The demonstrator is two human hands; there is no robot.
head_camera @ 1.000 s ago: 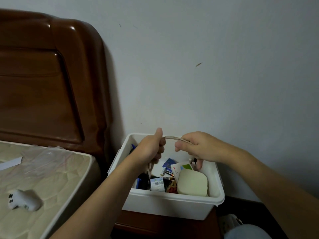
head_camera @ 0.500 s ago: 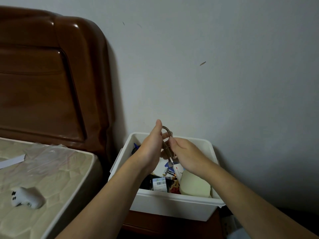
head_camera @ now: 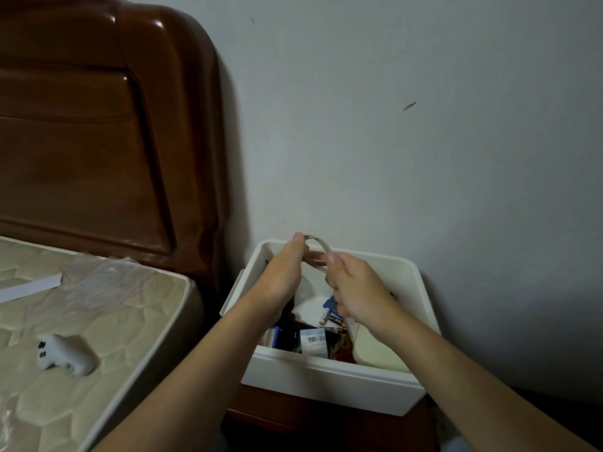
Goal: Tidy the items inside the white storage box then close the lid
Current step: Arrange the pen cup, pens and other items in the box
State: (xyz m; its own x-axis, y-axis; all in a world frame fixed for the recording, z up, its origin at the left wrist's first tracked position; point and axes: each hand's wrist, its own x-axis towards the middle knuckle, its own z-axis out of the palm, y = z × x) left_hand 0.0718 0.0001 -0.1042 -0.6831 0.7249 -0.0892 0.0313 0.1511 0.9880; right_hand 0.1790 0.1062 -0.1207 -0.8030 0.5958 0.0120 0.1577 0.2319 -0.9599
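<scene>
White storage box (head_camera: 326, 376) sits on wooden nightstand (head_camera: 293, 415).

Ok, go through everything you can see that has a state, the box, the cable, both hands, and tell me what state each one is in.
White plastic storage box: open, no lid in view, cluttered with items.
Pale looped cable: bent into a loop above the box, held by both hands.
Left hand: grips the cable.
Right hand: pinches the cable loop.
Small white battery: lying loose in the box.
</scene>
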